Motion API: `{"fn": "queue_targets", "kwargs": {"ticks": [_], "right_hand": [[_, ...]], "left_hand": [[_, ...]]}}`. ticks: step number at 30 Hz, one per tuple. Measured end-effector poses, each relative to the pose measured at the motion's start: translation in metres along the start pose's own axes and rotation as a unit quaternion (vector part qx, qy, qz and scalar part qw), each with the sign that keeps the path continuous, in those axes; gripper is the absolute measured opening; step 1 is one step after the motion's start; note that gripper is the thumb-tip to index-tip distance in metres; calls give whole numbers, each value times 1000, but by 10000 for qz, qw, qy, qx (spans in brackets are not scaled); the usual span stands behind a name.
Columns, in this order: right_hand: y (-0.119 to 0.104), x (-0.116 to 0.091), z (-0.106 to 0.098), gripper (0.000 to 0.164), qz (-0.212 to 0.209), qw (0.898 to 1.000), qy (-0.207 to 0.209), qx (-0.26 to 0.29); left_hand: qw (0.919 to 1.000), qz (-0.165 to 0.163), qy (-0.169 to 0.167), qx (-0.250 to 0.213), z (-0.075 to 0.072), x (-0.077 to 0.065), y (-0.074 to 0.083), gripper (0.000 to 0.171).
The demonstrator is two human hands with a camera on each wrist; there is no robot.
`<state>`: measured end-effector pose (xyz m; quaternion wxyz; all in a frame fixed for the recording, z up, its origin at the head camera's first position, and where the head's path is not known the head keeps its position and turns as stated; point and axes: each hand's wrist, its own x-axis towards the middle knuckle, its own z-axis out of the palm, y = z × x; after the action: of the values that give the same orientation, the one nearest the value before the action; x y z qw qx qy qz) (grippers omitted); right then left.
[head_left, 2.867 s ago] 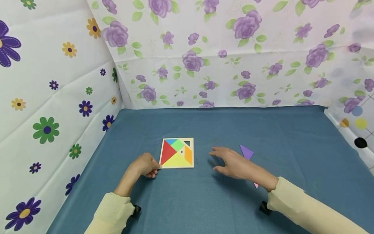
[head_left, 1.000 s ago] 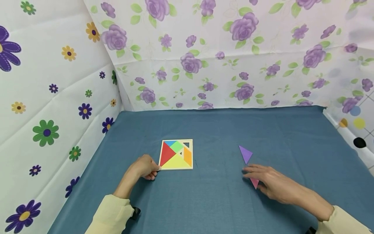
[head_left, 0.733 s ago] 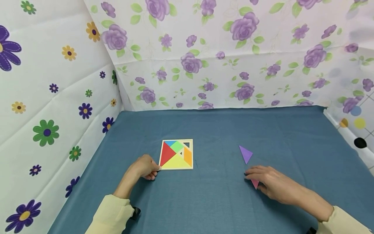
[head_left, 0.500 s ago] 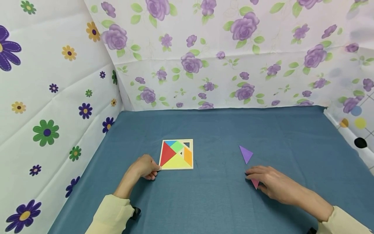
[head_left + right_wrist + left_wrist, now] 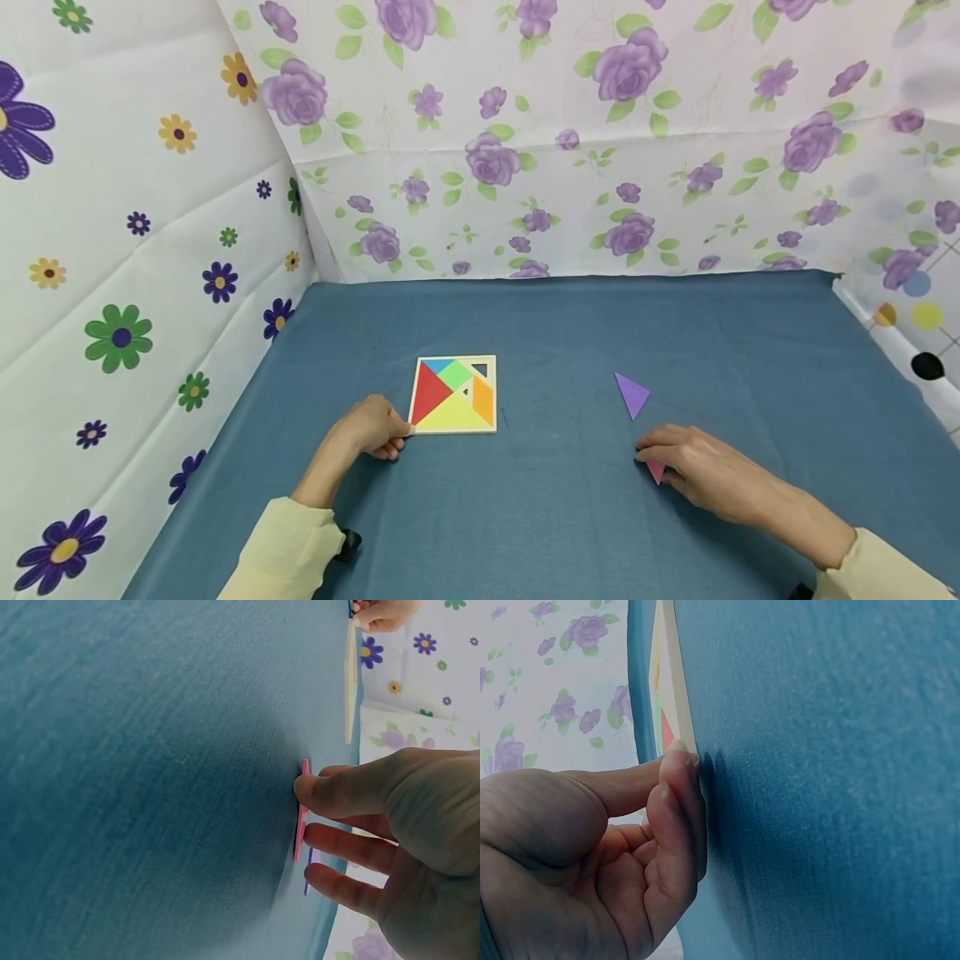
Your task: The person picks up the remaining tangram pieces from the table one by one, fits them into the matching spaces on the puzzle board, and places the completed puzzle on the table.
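Observation:
In the head view a square tangram tray (image 5: 453, 431) lies flat left of centre, with red, yellow, green, blue and orange pieces in it and dark triangular gaps at its right side. My left hand (image 5: 372, 429) pinches the tray's near left corner; the left wrist view shows the thumb and fingertips at the pale wooden rim (image 5: 679, 697). My right hand (image 5: 701, 471) holds a pink triangle (image 5: 656, 469) by its edges, partly covered by the fingers. Seen from the right wrist, the thumb (image 5: 319, 791) lies against the thin pink piece (image 5: 300, 832), close over the cloth.
A purple triangle (image 5: 632, 395) lies on the blue cloth (image 5: 555, 517) just beyond my right hand. Flowered sheets (image 5: 555, 167) rise behind the table and along its left side. A dark wrist strap (image 5: 348, 546) shows below the left sleeve.
My right hand has moved from beside the tray, back right and nearer to me, onto the pink triangle. Lately it has shifted only slightly. The left hand stays at the tray's corner.

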<state>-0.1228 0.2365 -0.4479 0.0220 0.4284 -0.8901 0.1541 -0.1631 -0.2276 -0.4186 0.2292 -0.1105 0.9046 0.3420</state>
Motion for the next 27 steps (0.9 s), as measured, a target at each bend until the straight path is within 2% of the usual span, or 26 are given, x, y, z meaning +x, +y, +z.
{"fn": "queue_targets", "kwargs": {"ticks": [12, 27], "right_hand": [[1, 0, -3, 38, 71, 9999, -121, 31], [5, 2, -4, 42, -134, 9998, -119, 48]], "left_hand": [[10000, -28, -23, 72, -1, 1, 2, 21], [10000, 20, -4, 52, 0, 0, 0, 21]]}}
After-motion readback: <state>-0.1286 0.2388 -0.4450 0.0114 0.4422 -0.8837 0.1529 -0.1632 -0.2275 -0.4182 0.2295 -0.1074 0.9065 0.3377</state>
